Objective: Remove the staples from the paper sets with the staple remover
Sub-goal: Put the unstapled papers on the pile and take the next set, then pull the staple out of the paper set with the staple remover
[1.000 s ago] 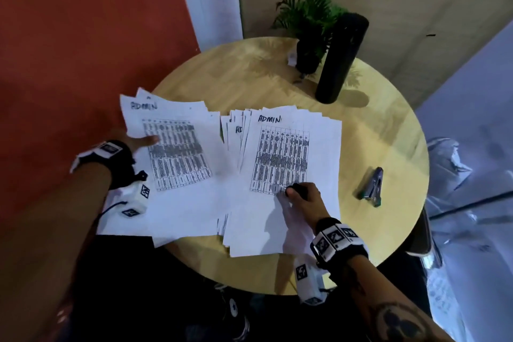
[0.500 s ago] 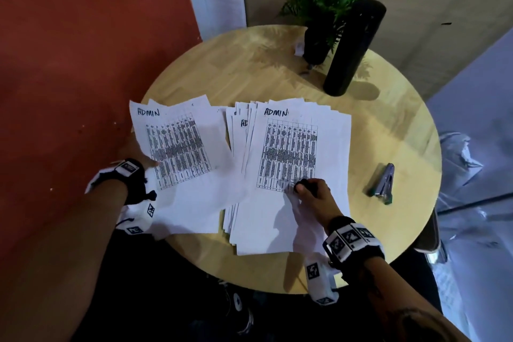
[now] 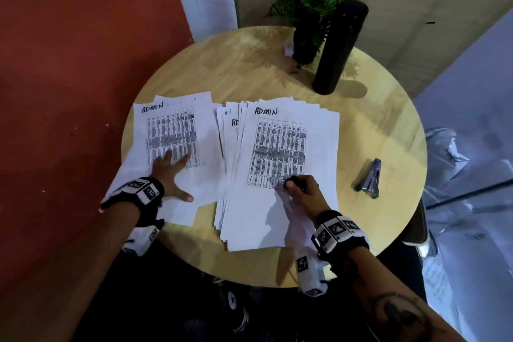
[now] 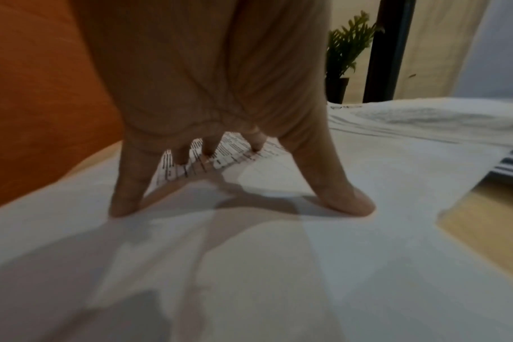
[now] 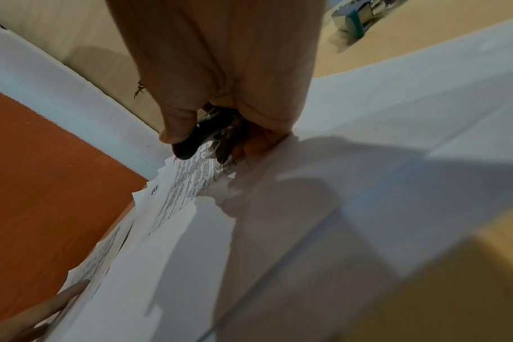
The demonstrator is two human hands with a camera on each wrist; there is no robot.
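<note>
Two lots of white printed sheets headed "ADMIN" lie on a round wooden table [image 3: 383, 125]. The left paper set [image 3: 180, 130] sits near the table's left edge, and my left hand [image 3: 172, 175] presses flat on it with spread straight fingers [image 4: 126, 199]. The right paper stack [image 3: 280, 147] is fanned out, several sheets deep. My right hand [image 3: 299, 191] rests on its lower middle and grips a small black staple remover [image 5: 199, 136], whose metal claws point down at the top sheet.
A metal stapler with a green end [image 3: 370, 179] lies on the table right of the stack. A potted plant [image 3: 305, 16] and a tall black bottle [image 3: 338, 47] stand at the back. A red wall [image 3: 69, 64] is close on the left.
My left hand has come from under the left paper set's edge to lie flat on top of it, and the set now lies flat on the table. My right hand stays put.
</note>
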